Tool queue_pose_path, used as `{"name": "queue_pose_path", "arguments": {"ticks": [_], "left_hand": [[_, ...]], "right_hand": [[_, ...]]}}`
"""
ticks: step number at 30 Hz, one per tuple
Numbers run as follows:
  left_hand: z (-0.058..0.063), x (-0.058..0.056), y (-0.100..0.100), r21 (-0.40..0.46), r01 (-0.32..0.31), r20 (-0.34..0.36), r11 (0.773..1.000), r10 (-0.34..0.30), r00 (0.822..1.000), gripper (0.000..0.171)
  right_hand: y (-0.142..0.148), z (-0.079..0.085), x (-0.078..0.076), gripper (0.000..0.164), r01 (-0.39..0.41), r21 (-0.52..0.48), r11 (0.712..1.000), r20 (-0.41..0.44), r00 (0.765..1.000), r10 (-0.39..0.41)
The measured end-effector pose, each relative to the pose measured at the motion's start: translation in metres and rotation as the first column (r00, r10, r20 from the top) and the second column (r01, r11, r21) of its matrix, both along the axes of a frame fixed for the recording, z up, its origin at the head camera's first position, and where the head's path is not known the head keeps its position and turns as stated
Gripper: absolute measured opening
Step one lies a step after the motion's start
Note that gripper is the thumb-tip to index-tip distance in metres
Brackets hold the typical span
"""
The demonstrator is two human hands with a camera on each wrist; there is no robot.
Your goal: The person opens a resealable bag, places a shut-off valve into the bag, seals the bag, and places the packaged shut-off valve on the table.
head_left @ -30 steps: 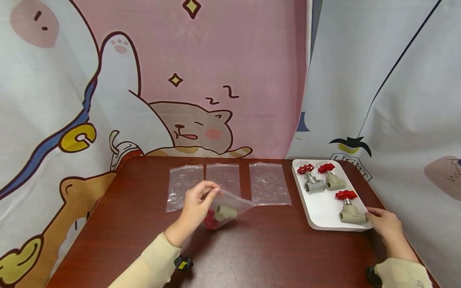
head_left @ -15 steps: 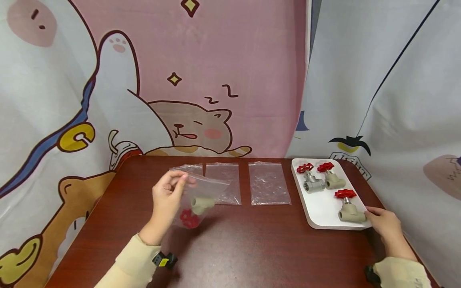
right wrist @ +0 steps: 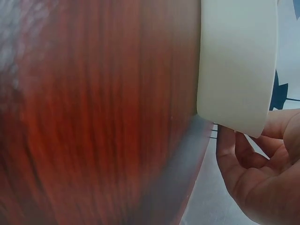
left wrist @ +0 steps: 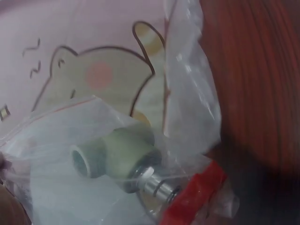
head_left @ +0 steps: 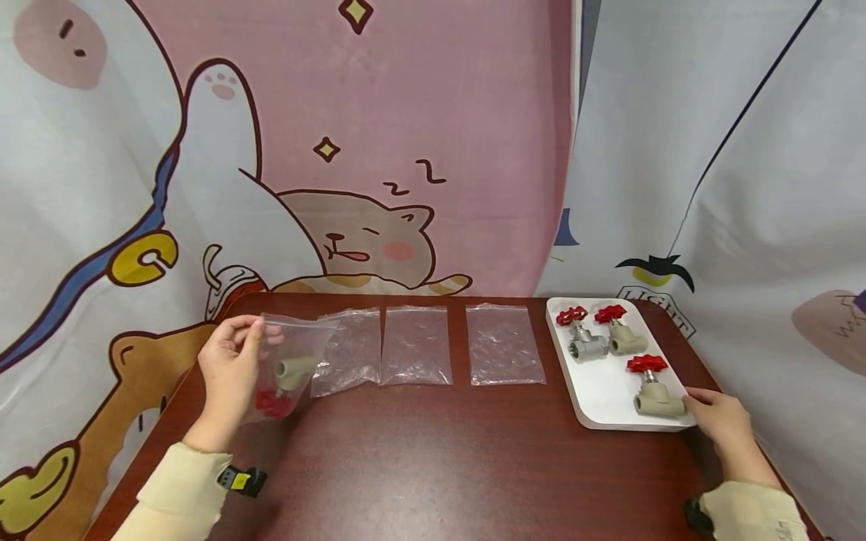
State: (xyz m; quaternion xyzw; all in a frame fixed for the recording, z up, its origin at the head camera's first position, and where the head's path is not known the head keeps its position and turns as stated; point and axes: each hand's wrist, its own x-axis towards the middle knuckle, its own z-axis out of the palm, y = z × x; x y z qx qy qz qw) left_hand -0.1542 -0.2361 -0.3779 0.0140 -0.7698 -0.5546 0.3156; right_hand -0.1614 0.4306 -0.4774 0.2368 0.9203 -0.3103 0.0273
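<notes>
My left hand (head_left: 228, 370) pinches the top edge of a clear zip bag (head_left: 298, 334) at the table's left side. Inside the bag lies a valve (left wrist: 124, 157) with a pale green tee-shaped body, a metal stem and a red handwheel (left wrist: 194, 194). At the far right, my right hand (head_left: 727, 424) grips the near corner of a white tray (head_left: 598, 398), with fingers (right wrist: 227, 150) beneath its edge. Three valves with red handwheels stand on the tray: a silver metal one (head_left: 587, 346), a green one (head_left: 628, 342) behind, and another green one (head_left: 658, 403) near my right hand.
Three flat zip bags lie in a row along the back of the brown table (head_left: 433, 466): a left one (head_left: 348, 349), a middle one (head_left: 416, 346) and a right one (head_left: 504, 346). Printed cloth (head_left: 487, 150) hangs behind and to the right.
My left hand has moved left with the bagged valve, from the table's middle past the flat bags to the left side. The right hand stays at the tray's corner.
</notes>
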Motion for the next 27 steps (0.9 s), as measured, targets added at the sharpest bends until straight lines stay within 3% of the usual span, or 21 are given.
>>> {"name": "queue_pose_path", "arguments": {"ticks": [3, 8, 14, 21, 27], "left_hand": [[-0.008, -0.005, -0.015, -0.02, -0.041, 0.036, 0.999, 0.042, 0.998, 0.019], [-0.031, -0.019, -0.041, -0.017, -0.107, 0.085, 0.994, 0.108, 0.99, 0.021], [-0.043, -0.031, -0.055, -0.045, -0.22, 0.137, 0.974, 0.224, 0.965, 0.024], [-0.045, -0.051, -0.06, 0.055, -0.156, 0.148, 0.986, 0.147, 0.978, 0.022], [-0.047, -0.067, -0.058, -0.005, -0.159, 0.145, 0.987, 0.158, 0.977, 0.022]], "right_hand": [[0.0, -0.001, 0.0, 0.049, 0.0, -0.003, 1.0, -0.006, 1.0, 0.0], [0.001, -0.002, 0.0, 0.051, -0.011, -0.012, 1.0, 0.004, 1.0, 0.011], [0.002, -0.001, -0.001, 0.052, -0.007, -0.013, 1.0, 0.012, 1.0, 0.007], [0.002, -0.001, 0.0, 0.05, -0.016, 0.016, 1.0, 0.002, 1.0, 0.016], [0.001, 0.0, 0.001, 0.048, -0.026, 0.033, 0.999, -0.012, 1.0, 0.026]]}}
